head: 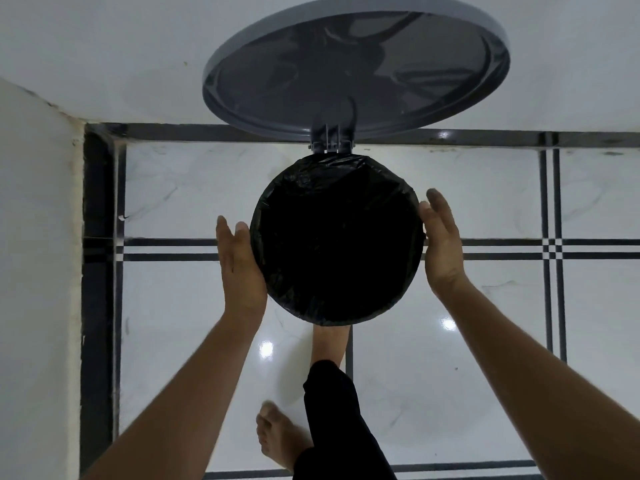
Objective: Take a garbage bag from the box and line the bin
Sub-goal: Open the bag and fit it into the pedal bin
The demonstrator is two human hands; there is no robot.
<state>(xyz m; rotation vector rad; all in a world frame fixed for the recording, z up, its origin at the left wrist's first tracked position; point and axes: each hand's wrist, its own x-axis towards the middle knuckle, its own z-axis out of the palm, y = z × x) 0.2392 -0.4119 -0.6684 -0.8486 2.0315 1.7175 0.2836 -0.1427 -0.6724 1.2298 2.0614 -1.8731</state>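
There is one round bin [337, 237] on the tiled floor [485, 323], seen from above, and one black garbage bag [325, 174] is stretched over its rim. One grey lid [353, 67] stands open behind it, near the white wall [104, 46]. Two hands are at the rim: the left hand [240, 268] and the right hand [443, 242] press flat on opposite sides, fingers [434, 202] straight and loosely spread, gripping nothing. The floor to the right is free; at the left another wall is near.
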